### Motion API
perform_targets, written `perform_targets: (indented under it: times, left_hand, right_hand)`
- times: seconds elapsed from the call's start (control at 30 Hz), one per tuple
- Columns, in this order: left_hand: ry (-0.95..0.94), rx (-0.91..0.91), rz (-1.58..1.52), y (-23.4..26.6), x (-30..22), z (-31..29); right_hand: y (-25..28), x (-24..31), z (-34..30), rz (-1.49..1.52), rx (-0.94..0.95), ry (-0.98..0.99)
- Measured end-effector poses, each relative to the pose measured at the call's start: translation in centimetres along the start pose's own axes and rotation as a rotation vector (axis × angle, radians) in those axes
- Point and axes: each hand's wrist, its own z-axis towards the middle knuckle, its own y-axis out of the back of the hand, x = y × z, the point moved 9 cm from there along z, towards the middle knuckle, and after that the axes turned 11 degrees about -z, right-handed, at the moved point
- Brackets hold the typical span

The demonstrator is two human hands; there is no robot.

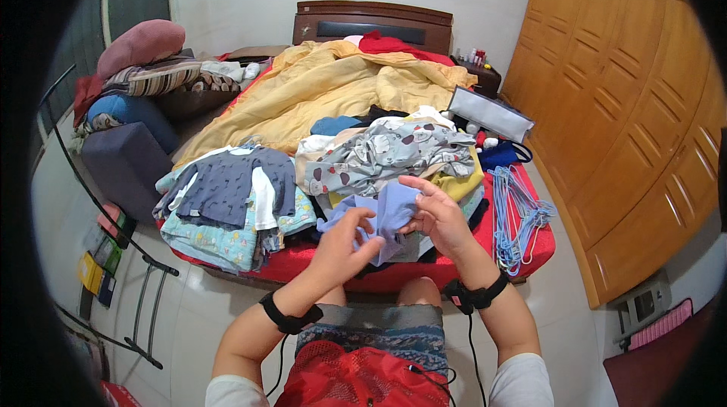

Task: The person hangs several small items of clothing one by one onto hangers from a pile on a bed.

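Both my hands hold a small light blue garment (pixel 391 214) over the near edge of the bed. My left hand (pixel 347 244) pinches its lower left part, fingers closed on the cloth. On the garment's right side my right hand (pixel 437 214) grips it, with the thumb on top. Just behind the garment lies a grey patterned piece of clothing (pixel 386 153) on a heap of clothes. To the left sits a pile topped by a dark grey-blue sweater (pixel 227 184).
The bed has a red sheet (pixel 522 244) and a yellow quilt (pixel 326 85). Light blue hangers (pixel 515 214) lie at its right corner. A wooden wardrobe (pixel 628 127) fills the right side. Cushions (pixel 140 43) and a black metal rack (pixel 113 218) stand on the left.
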Motion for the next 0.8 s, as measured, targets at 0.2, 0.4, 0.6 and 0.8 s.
perform_targets:
  times: [0.2, 0.4, 0.6, 0.8]
  left_hand:
    - [-0.250, -0.260, 0.083, 0.1, -1.2, 0.2]
    - [-0.053, -0.264, 0.159, 3.0, 1.6, 1.1]
    - [0.013, -0.346, 0.376, 7.7, 2.9, 0.8]
    - [0.192, -0.409, 0.098, 11.9, 6.0, 0.5]
  right_hand:
    - [-4.3, 0.3, -0.2, -0.091, 0.141, 0.032]
    - [-1.6, 1.6, -0.6, -0.372, -0.095, 0.101]
    - [3.4, 3.9, -1.3, -0.622, -0.418, 0.122]
    - [6.4, 5.4, -1.9, -0.670, -0.482, 0.143]
